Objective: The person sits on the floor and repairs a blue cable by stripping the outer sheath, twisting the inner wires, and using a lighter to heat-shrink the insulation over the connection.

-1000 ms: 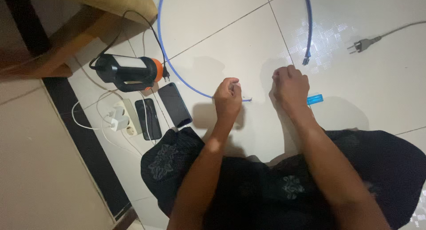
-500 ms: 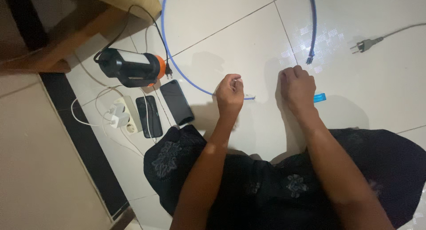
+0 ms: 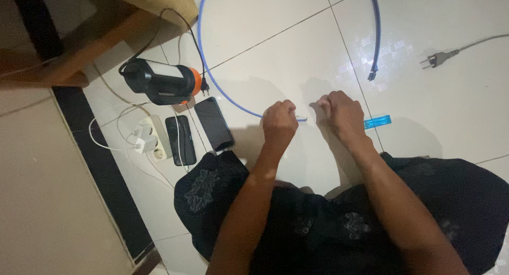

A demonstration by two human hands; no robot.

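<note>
Blue round network cable [image 3: 222,89] lies in a wide arc on the white glossy tiled floor [image 3: 275,36], and one end of it comes up into the person's left hand [image 3: 279,122]. That hand's fingers are curled tight, pinching the cable end near its tip, where a short pale stub [image 3: 303,119] pokes out toward the other hand. The right hand [image 3: 342,113] sits just beside it, its fingers folded inward in a loose fist close to that stub; whether they touch it, or hold anything, cannot be told, since the knuckles hide the fingertips. The cable's other end [image 3: 373,75] rests on the floor beyond the right hand, apart from both hands.

A small flat blue tool [image 3: 377,121] lies on the tile, partly covered by the right wrist. Left of the hands lie two dark phones [image 3: 197,132], a white power strip with chargers [image 3: 151,141] and a black-and-orange cylindrical device [image 3: 161,82]. A grey plug with its cord [image 3: 439,57] lies at the far right. The person's lap, in dark patterned cloth [image 3: 339,222], fills the bottom and cuts off the forearms.
</note>
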